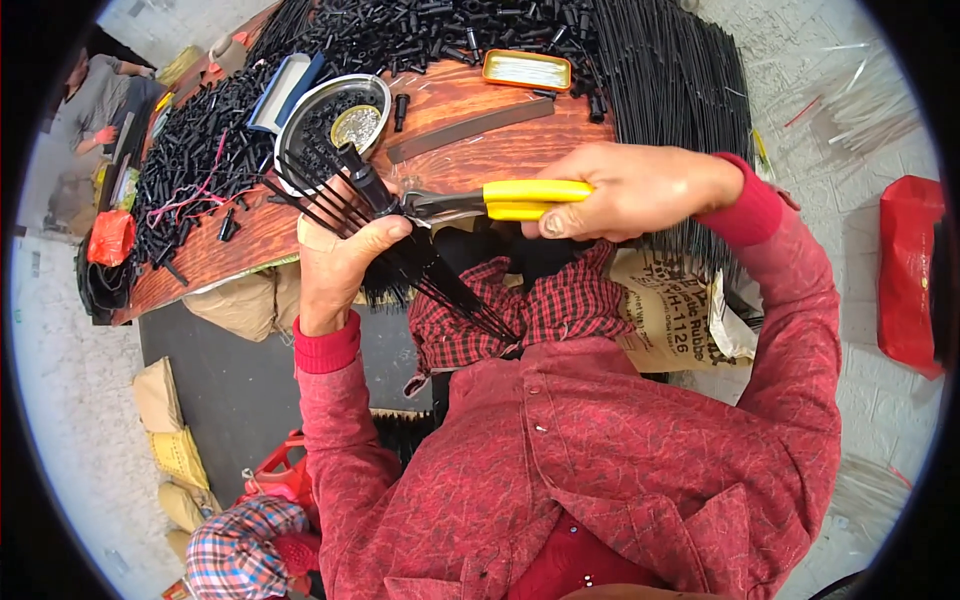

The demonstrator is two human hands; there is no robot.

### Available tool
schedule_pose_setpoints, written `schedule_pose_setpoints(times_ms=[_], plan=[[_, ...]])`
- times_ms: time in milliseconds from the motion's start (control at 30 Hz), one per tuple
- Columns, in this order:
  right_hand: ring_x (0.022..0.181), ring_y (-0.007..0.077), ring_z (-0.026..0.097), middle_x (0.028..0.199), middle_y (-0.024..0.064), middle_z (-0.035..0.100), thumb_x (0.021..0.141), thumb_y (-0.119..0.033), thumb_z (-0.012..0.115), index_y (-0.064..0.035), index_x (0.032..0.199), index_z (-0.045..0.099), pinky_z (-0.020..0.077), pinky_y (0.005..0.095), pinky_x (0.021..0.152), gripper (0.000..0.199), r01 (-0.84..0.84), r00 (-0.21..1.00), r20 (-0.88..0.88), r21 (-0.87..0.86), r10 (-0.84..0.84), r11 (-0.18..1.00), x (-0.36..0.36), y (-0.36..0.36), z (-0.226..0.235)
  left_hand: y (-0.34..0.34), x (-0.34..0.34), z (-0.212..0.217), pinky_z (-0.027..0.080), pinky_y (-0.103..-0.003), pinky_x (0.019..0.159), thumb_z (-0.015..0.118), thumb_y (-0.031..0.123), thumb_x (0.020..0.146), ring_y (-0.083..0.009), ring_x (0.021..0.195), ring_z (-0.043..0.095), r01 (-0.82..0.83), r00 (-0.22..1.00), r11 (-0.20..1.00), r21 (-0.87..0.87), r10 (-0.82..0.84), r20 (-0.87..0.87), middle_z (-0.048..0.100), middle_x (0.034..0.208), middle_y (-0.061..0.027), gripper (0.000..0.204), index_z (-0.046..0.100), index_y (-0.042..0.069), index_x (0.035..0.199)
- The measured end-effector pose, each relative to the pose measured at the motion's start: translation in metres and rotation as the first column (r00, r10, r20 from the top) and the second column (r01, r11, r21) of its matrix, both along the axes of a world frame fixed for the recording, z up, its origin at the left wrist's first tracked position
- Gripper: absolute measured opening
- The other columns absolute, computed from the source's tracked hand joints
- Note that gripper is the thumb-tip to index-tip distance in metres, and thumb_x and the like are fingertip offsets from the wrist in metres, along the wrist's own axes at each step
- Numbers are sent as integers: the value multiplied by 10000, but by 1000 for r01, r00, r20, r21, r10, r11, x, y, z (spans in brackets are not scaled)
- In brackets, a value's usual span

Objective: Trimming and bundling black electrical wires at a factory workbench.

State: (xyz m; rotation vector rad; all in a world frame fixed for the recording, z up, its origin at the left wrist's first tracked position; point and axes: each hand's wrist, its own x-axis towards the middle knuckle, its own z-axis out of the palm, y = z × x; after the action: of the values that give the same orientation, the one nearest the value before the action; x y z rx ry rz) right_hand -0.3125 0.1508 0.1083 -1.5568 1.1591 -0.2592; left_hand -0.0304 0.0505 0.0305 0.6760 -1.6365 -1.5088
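Note:
My left hand (335, 262) is closed around a black plastic fitting (371, 192) and a bundle of thin black rods (450, 295). The rods spread out past the fitting on the left and slant down toward my lap. In my right hand (645, 190) is a pair of pliers (535, 199) with yellow handles. Its metal jaws reach the fitting beside my left thumb. What the jaws grip is too small to make out. Both hands are above the near edge of the wooden table (455, 90).
Black plastic fittings (200, 140) are heaped over the table's left and back. An oval metal dish (382, 95), an orange tin of thin silvery pins (527, 70) and a flat dark bar (470, 130) lie nearer. Long black rods (680, 90) hang at the right. Another person (95, 95) is far left.

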Motion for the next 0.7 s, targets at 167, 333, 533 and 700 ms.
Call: schedule_pose_setpoints(times_ms=[167,333,533,700], plan=[[481,32,342,634,-34,408,959,-250,596,87,1121,563,270,200,402,375,-123,852,492,522,-180,844,-13,0,-40,3,-3,7,499,-276,771,848,75,695,-126,833,612,46,998,999,20,-46,34,647,915,-26,390,631,12,1013],[499,35,396,636,-28,444,958,-277,594,97,1161,557,315,202,423,427,-153,842,520,483,-142,862,-14,-6,-47,0,-4,5,500,-276,785,833,80,716,-132,852,624,70,997,997,33,-71,16,676,952,-47,364,667,5,1032],[657,82,573,833,41,620,962,-319,584,71,1246,544,466,226,617,484,-130,933,359,318,8,939,-19,-13,-36,1,-5,3,505,-268,750,829,90,726,-124,799,623,117,991,993,5,-117,65,671,890,-29,333,673,3,1007],[850,193,676,1079,144,657,963,-334,581,48,1330,481,542,310,763,539,-72,938,347,265,-25,962,-18,-10,-16,2,-7,5,503,-259,739,824,90,734,-115,797,616,143,988,990,-4,-142,55,666,885,-21,329,670,1,1012]])
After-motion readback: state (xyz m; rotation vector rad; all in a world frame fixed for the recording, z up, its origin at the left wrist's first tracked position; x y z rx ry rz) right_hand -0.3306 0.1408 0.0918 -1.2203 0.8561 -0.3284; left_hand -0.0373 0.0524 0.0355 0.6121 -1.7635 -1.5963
